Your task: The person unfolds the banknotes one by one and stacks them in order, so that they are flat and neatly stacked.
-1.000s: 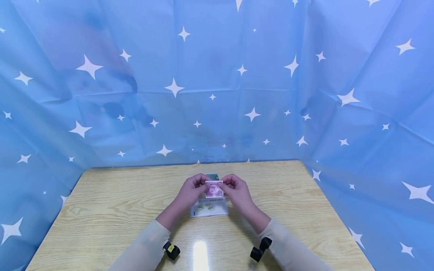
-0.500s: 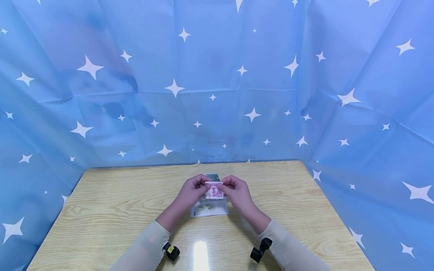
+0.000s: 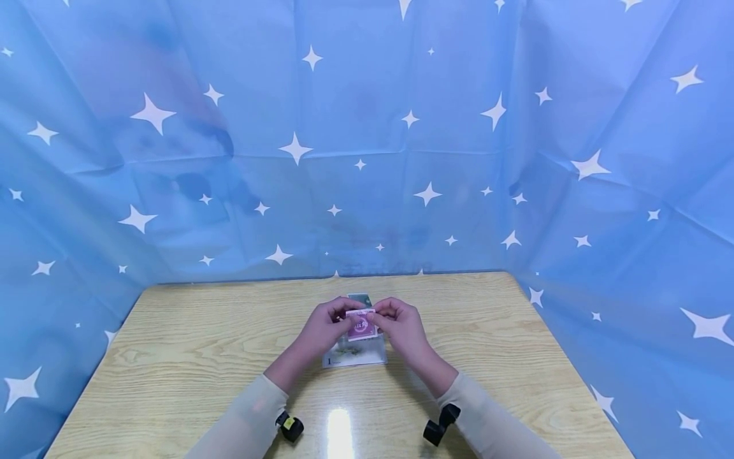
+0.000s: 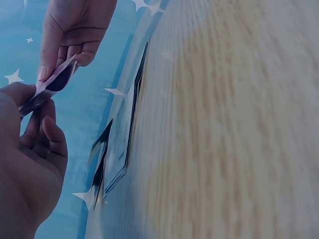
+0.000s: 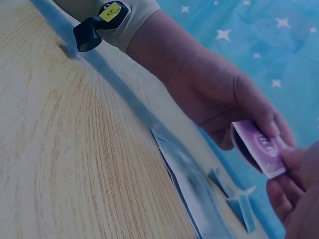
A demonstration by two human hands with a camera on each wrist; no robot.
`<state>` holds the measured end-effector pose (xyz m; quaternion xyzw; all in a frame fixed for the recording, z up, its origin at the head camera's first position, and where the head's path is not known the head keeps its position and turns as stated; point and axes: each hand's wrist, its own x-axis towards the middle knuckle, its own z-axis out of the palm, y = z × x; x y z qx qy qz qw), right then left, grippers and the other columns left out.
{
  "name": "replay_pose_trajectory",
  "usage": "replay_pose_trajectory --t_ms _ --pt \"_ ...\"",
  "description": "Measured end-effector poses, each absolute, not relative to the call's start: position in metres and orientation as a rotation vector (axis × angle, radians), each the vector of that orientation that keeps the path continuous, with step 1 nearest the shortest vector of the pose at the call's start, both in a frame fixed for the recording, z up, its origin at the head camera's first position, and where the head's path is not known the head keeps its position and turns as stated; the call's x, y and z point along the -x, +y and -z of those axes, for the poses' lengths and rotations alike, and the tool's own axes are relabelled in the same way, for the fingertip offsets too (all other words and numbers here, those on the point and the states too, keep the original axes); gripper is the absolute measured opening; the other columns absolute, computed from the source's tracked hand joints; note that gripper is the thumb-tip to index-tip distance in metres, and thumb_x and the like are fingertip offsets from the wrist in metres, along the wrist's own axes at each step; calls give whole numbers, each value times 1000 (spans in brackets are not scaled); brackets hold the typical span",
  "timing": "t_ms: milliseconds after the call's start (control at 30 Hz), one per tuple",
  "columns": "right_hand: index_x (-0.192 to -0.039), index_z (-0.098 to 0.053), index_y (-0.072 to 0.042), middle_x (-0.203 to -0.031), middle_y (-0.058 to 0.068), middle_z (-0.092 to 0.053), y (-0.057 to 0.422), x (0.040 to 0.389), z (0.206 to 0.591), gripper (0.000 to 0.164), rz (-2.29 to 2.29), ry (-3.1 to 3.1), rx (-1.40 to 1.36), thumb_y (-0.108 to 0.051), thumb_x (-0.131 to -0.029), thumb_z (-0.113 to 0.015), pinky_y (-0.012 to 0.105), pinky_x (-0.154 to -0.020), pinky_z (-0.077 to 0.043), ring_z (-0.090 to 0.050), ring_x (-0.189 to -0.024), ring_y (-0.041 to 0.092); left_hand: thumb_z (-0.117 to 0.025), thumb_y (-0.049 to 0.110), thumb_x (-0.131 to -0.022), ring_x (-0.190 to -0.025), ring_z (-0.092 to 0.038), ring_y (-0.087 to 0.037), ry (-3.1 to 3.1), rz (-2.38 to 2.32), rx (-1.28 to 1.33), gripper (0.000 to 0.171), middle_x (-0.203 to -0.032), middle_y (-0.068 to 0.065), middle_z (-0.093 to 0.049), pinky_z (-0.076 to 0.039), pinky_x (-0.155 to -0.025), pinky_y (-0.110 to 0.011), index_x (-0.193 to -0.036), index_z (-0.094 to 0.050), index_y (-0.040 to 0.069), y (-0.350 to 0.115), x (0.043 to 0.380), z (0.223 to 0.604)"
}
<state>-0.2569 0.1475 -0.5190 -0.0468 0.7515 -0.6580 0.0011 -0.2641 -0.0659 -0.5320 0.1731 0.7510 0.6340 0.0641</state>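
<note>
Both hands hold a folded purple banknote (image 3: 361, 326) above the middle of the table. My left hand (image 3: 324, 326) pinches its left side, thumb on the front face and fingers behind. On the opposite side, my right hand (image 3: 402, 326) pinches it near the upper corner. The right wrist view shows the fold bowed, with a gap between the layers of the purple banknote (image 5: 257, 148). Below the hands a pale banknote (image 3: 362, 354) marked with a 1 lies flat. Just beyond the purple note, a folded green banknote (image 3: 360, 298) is partly hidden by it.
The wooden table (image 3: 206, 370) has rounded far corners and meets a blue star-patterned curtain (image 3: 367, 210) behind. Each sleeve carries a small black wrist camera, one on the left (image 3: 290, 425) and one on the right (image 3: 441, 423).
The purple banknote has tilted a little and come slightly lower in the head view. My left fingers reach farther along its top edge; my right hand is nearly still.
</note>
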Motion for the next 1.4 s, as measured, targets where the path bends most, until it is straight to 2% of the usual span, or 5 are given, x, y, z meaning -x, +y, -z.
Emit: replay_pose_trajectory --t_ms 233,533,767,1100,1400 --pt "-101 -76 1 -89 11 -78 146 255 520 8 2077 2392 171 -5 -101 -81 30 -71 -61 -69 -77 21 -77 21 -107 -85 -58 -21 2291 -1887 -542 22 -106 -2 -73 -50 -68 -25 -127 -80 28 -69 266 534" --pt "-102 -77 -4 -90 7 -70 146 256 520 5 2094 2425 131 -6 -100 -81 24 -68 -54 -62 -81 18 -78 23 -106 -88 -62 -23 2306 -1880 -527 20 -106 -3 -74 -54 -70 -28 -125 -80 26 -73 266 533" --pt "-103 -76 -2 -97 9 -72 148 256 518 5 2114 2402 108 -6 -102 -79 29 -73 -59 -65 -84 19 -77 28 -107 -94 -65 -24 2337 -1870 -531 20 -111 -2 -72 -57 -76 -32 -126 -79 22 -77 266 533" --pt "-107 -73 2 -94 11 -71 152 257 516 11 2161 2354 16 -7 -103 -78 28 -70 -58 -62 -79 16 -81 24 -103 -108 -62 -22 2461 -1926 -491 6 -124 -2 -71 -53 -89 -35 -106 -80 19 -89 271 542" --pt "-104 -72 1 -89 10 -69 156 256 518 8 2170 2303 -17 -5 -103 -77 30 -68 -58 -61 -75 16 -75 11 -106 -85 -60 -19 2327 -1982 -435 12 -129 -17 -75 -54 -71 -25 -118 -80 8 -98 269 541"
